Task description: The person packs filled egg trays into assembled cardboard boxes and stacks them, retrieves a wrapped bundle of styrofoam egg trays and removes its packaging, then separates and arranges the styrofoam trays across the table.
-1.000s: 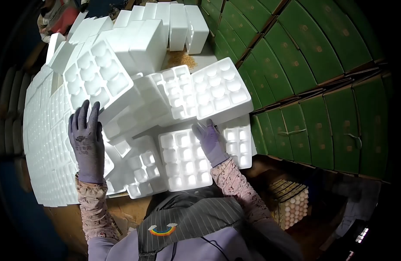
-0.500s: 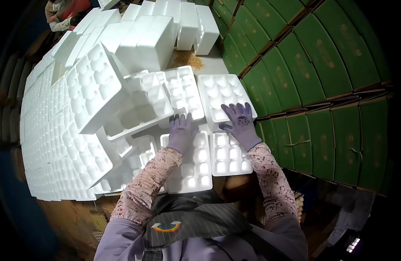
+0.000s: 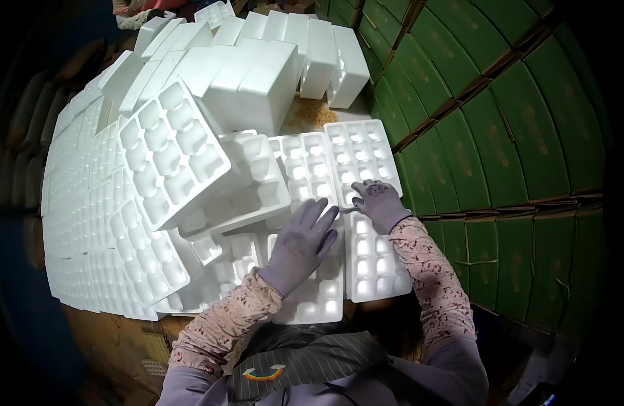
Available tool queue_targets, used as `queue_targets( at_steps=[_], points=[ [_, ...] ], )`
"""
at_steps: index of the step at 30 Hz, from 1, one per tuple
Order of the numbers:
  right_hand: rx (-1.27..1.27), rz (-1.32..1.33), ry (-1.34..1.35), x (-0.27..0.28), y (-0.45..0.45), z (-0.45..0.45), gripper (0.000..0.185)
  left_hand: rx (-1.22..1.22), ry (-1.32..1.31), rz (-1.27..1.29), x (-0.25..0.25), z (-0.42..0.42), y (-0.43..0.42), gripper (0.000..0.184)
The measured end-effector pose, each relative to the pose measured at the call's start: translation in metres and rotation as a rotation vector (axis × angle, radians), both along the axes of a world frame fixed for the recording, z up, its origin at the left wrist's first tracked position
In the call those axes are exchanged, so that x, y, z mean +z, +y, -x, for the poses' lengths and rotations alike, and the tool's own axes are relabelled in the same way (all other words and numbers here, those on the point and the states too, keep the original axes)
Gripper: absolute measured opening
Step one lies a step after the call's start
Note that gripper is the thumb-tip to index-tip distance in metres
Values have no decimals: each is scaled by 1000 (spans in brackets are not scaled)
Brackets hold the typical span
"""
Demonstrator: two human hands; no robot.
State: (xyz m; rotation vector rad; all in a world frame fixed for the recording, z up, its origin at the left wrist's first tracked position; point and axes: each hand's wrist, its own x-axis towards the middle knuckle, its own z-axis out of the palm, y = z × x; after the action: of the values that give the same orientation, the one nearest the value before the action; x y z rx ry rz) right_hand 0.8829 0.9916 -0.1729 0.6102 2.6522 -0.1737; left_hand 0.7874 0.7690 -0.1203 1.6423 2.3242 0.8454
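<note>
My left hand [image 3: 302, 243], in a grey-lavender glove, hovers above a white foam tray [image 3: 318, 301] with rounded cups. Its fingers are spread and hold nothing. My right hand [image 3: 381, 203], gloved alike, lies on the near edge of another cupped tray [image 3: 359, 145], fingers bent slightly down over the cups, thumb out to the left. Below that hand a third tray [image 3: 376, 274] lies at the front edge. Against the far right tray sits one more cupped tray [image 3: 302, 159], its near end partly hidden by my left fingers.
Tilted trays [image 3: 173, 159] are heaped on the left beside long rows of cupped foam. White foam blocks [image 3: 258, 74] stand at the back near brown crumbs [image 3: 315, 114]. Stacked green boxes [image 3: 488, 149] wall the right side. Another person's sleeve [image 3: 132, 19] shows at the top.
My left hand has lifted off the trays and turned, fingers spreading rightward. My right hand stays on the far right tray, fingers now more bent; that tray sits straighter against its neighbours. The view has shifted.
</note>
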Motion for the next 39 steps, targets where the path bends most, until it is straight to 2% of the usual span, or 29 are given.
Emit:
queue_targets(
  at_steps=[1, 3, 4, 6, 7, 9, 10, 12, 13, 16, 17, 18, 20, 21, 22, 23, 24, 25, 29, 30, 31, 32, 33, 37, 39],
  points=[
    [9, 3, 190, 23, 3, 16, 40, 1, 48, -131, 32, 15, 9, 49],
    [56, -17, 493, 39, 29, 58, 45, 235, 257, -214, 70, 66, 40, 49],
    [88, -38, 603, 41, 47, 82, 49, 368, 410, -166, 73, 91, 55, 54],
    [38, -195, 629, 49, 71, 130, 70, 545, 475, 152, 62, 143, 94, 70],
    [51, -197, 642, 47, 87, 152, 70, 592, 576, 92, 37, 167, 110, 73],
    [-73, -578, 468, 37, 117, 187, 76, 558, 550, 239, 24, 193, 126, 71],
    [-71, -585, 474, 35, 129, 192, 76, 520, 503, 346, 23, 197, 131, 70],
    [-180, -314, 289, 28, 149, 196, 77, 502, 490, 292, 20, 188, 132, 68],
    [-26, -377, 465, 14, 158, 193, 70, 480, 475, 249, 21, 182, 128, 66],
    [61, -316, 432, 13, 181, 201, 62, 422, 524, 183, 23, 168, 118, 63],
    [119, -429, 487, 14, 183, 204, 54, 435, 494, 178, 23, 167, 117, 63],
    [121, -427, 482, 24, 178, 204, 54, 435, 489, 180, 20, 170, 118, 63],
    [212, -593, 340, 69, 157, 206, 49, 403, 400, 178, 14, 179, 120, 55],
    [266, -592, 318, 82, 156, 209, 46, 419, 450, 188, 14, 178, 119, 65],
    [266, -594, 314, 101, 151, 211, 46, 418, 446, 186, 16, 178, 118, 65],
    [249, -571, 190, 124, 142, 212, 50, 392, 421, 233, 21, 180, 116, 70],
    [229, -543, 64, 145, 134, 209, 54, 362, 396, 283, 27, 179, 114, 76],
    [236, -597, 120, 162, 131, 199, 50, 339, 343, 409, 41, 178, 114, 81],
    [74, -446, 487, 214, 105, 120, 41, 218, 439, 370, 31, 177, 112, 78],
    [42, -417, 494, 221, 94, 98, 38, 214, 438, 370, 30, 176, 115, 78],
    [12, -392, 500, 226, 80, 75, 36, 175, 549, 358, 26, 177, 115, 76],
    [20, -365, 579, 217, 70, 52, 36, 136, 665, 343, 20, 176, 118, 74],
    [31, -339, 656, 204, 62, 33, 35, 162, 665, 280, 15, 177, 121, 85],
    [14, -282, 733, 142, 44, -12, 38, 173, 758, 177, -9, 186, 130, 88],
    [51, -196, 790, 116, 50, -18, 47, 213, 776, 114, -14, 182, 130, 72]
  ],
)
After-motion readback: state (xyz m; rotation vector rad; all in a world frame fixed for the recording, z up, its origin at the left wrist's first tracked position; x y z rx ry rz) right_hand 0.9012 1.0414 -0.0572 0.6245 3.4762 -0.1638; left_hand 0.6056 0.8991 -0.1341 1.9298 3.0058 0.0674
